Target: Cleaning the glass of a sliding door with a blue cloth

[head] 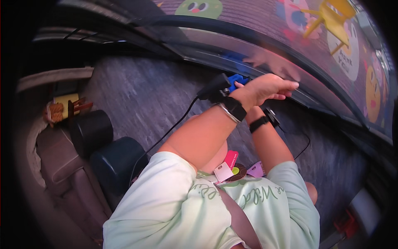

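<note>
My left hand point(270, 87) reaches across to the right beside a glass panel point(224, 49), with its thumb out and fingers loosely bent. Nothing shows in it. A black wristband and a silver bangle point(229, 113) circle that wrist, and a black device point(214, 88) with a cable sits beside it. Crossing beneath is my right forearm, wearing a black strap point(259, 124) and a small device point(272, 116). My right hand point(238, 85) is mostly hidden behind the left wrist. One fingertip shows against a crumpled blue item, seemingly a cloth point(235, 80), which it appears to hold.
Dark wood-look flooring point(149, 90) lies below. Leftward stand a black round stool point(91, 132), a dark teal stool point(119, 162) and a brown padded seat point(59, 155). Beyond the glass are a yellow chair point(334, 21) and cartoon figures. Tags point(223, 171) hang at my waist.
</note>
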Tool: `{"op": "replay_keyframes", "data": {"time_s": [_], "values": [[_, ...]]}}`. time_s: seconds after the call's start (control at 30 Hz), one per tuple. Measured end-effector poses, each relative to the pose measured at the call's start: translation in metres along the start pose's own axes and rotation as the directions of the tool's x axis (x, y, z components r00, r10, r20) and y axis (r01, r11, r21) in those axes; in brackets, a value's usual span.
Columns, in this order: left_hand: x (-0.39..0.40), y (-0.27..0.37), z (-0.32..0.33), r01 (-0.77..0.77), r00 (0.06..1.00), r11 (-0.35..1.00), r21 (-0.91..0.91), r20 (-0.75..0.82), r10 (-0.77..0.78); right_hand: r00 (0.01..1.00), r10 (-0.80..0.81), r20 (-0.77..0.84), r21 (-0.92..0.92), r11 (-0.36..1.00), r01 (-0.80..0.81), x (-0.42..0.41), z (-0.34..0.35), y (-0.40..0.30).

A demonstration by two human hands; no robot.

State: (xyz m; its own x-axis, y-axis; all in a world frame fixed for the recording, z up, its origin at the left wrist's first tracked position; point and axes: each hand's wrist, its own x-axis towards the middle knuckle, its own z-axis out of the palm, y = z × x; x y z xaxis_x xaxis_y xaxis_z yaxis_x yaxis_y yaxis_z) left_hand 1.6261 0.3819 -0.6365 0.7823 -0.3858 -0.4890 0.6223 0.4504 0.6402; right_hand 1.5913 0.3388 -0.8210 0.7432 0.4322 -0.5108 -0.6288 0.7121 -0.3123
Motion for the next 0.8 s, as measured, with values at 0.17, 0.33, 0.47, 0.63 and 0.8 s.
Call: {"op": "replay_keyframes", "data": {"time_s": [0.17, 0.33, 0.47, 0.63, 0.8], "values": [[-0.015, -0.015, -0.053, -0.198, 0.979, 0.455, 0.868, 0.15, 0.141, 0.977, 0.153, -0.148, -0.151, 0.973, -0.175, -0.052, 0.031, -0.051], [-0.062, -0.033, -0.096, -0.28, 0.889, -0.011, 0.96, 0.264, 0.375, 0.931, 0.335, -0.146, -0.371, 0.854, -0.366, -0.081, 0.088, -0.079], [-0.078, -0.052, -0.126, -0.242, 0.952, 0.691, 0.682, 0.028, 0.306, 0.882, 0.465, 0.074, -0.898, 0.416, -0.144, -0.096, 0.121, -0.085], [-0.096, -0.077, -0.213, -0.284, 0.811, 0.885, -0.368, -0.584, 0.018, 0.295, 0.343, 0.892, -0.039, -0.592, 0.805, -0.157, 0.235, -0.143], [-0.07, -0.065, -0.267, -0.689, 0.539, 0.571, -0.447, -0.842, -0.01, 0.106, 0.329, 0.939, 0.246, -0.852, 0.462, -0.142, 0.23, -0.187]]}}
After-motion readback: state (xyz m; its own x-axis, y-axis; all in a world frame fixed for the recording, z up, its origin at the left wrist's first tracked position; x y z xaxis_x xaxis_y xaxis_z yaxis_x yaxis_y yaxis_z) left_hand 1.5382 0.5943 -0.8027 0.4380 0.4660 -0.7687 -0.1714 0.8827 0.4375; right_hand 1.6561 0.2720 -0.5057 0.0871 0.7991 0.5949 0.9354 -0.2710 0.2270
